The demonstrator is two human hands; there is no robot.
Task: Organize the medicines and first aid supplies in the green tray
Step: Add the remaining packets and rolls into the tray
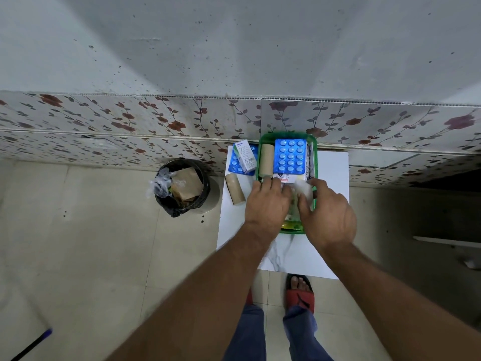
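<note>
The green tray stands on a small white table against the wall. Inside it lie a blue blister pack of tablets, a tan bandage roll along its left wall, and a white packet partly under my hands. My left hand rests palm down over the tray's near half, fingers spread. My right hand pinches a white cotton wad at the tray's right side. Left of the tray lie a white and green medicine box, a second blue blister pack and another tan roll.
A black waste bin with paper and plastic stands on the tiled floor left of the table. A floral-patterned wall strip runs behind the table. My feet in red sandals are at the table's near edge. A dark rod lies at the bottom left.
</note>
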